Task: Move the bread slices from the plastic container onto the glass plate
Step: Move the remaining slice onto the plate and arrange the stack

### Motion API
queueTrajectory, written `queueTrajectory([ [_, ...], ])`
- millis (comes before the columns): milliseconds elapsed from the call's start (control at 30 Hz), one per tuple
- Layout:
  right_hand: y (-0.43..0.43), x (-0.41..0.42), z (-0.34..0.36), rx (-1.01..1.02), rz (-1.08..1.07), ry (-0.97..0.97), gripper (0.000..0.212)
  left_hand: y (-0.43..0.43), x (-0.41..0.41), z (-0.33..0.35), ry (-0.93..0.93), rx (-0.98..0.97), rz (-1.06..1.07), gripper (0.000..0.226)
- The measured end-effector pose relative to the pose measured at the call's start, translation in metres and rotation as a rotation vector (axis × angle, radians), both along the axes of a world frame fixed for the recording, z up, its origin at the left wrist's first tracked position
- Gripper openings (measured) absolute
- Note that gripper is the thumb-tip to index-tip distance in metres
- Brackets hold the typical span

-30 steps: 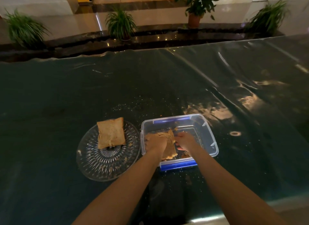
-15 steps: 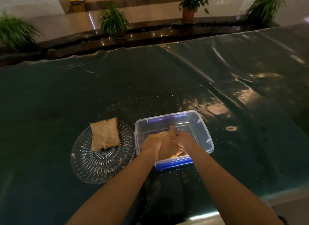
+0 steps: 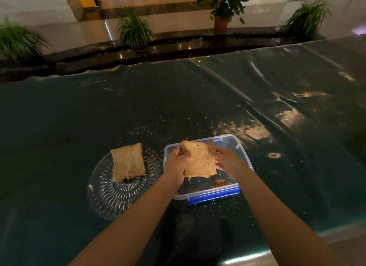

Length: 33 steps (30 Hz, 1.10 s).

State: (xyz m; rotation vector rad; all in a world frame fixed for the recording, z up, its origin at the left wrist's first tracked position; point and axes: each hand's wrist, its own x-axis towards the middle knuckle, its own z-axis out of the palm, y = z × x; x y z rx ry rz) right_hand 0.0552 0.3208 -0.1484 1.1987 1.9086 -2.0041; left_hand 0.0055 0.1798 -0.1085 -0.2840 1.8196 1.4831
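A brown bread slice hangs above the clear plastic container, held at its left edge by my left hand and at its right edge by my right hand. The container has blue clips, and crumbs and a small bread scrap lie on its floor. To its left the ribbed glass plate carries another bread slice on its far half.
The dark table is covered with shiny plastic sheeting and scattered crumbs. Its near edge runs at lower right. Potted plants stand beyond the far edge on a glossy floor.
Both hands have lifted the bread slice up out of the container. The slice on the plate has not moved.
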Motion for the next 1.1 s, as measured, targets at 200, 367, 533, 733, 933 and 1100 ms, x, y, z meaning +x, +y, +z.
queueTrajectory([
  [200,-0.017,-0.014,0.029,0.082,-0.030,0.085,0.035,-0.019,-0.020,0.015,0.060,0.035,0.032,0.051],
  [367,-0.048,-0.034,0.039,0.186,0.003,0.122,0.032,-0.051,-0.037,0.013,0.099,0.071,0.066,0.050],
  [533,-0.094,-0.056,0.042,0.270,0.061,0.152,0.031,-0.096,-0.046,0.009,0.125,0.094,0.148,0.042],
  [733,-0.150,-0.084,0.035,0.264,0.162,0.113,0.032,-0.148,-0.061,-0.009,0.178,0.004,0.252,0.035],
  [933,-0.187,-0.105,0.011,0.179,0.134,-0.010,0.036,-0.168,-0.078,-0.022,0.185,-0.099,0.265,0.037],
  [1100,-0.206,-0.115,-0.004,0.184,0.096,-0.014,0.040,-0.174,-0.094,-0.033,0.223,-0.165,0.246,0.041],
])
